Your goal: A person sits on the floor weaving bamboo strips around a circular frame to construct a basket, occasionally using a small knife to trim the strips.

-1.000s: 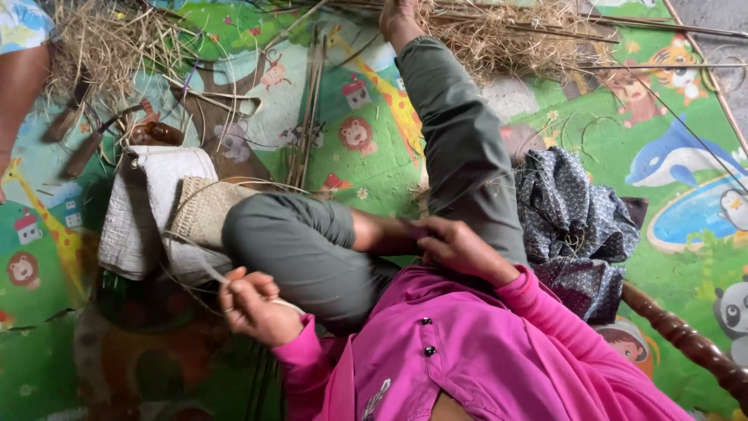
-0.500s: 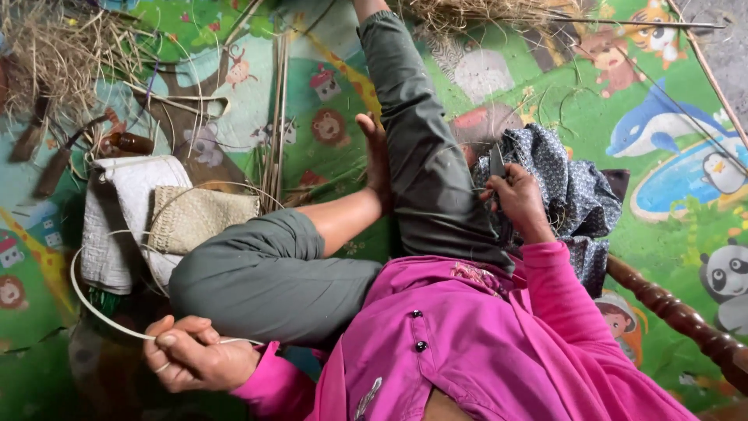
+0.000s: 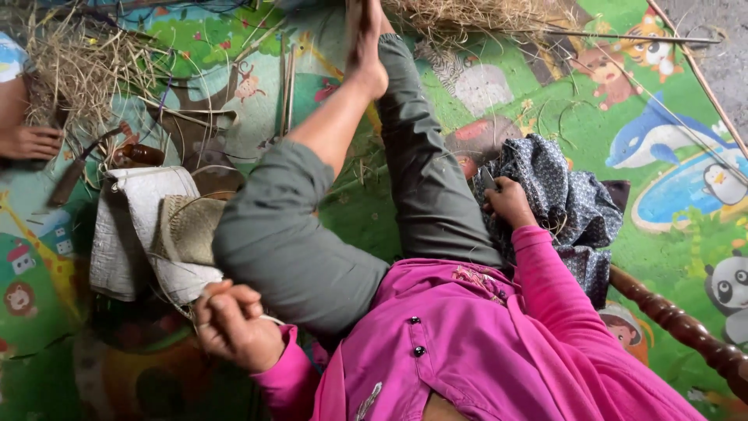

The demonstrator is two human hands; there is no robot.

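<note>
Seated on the floor, on a bright cartoon-printed play mat (image 3: 662, 132), with one grey-trousered knee drawn up and the other leg stretched out. Weaving work in hand, judging by the materials: drawing a thin pale strand (image 3: 270, 318) taut, away from a small woven straw-coloured piece (image 3: 185, 230) that lies on a folded white sackcloth (image 3: 128, 234) just beside the raised knee.

Left hand (image 3: 232, 327) low beside the thigh, wrist bent, pink cuff pushed back. Fingers rolled into a tight fist around the strand, knuckles towards the camera. Only a short run of strand visible past the fist before passing behind the knee.

Right hand (image 3: 510, 203) well apart from the left, across the outstretched leg, arm reaching forward in a pink sleeve. Fingers curled down onto a crumpled blue-grey patterned cloth (image 3: 569, 195). Something dark and narrow at the fingertips, too small to identify; no telling whether truly gripped or merely touched.

Any further pull likely calls for a steady hold with the left fist and a line clear of the knee, so as not to drag the woven piece off the sackcloth.

Also around: heaps of dry straw (image 3: 78, 70), another person's hand (image 3: 31, 142) at the far left edge, a turned dark wooden rail (image 3: 686, 327) lower right.
</note>
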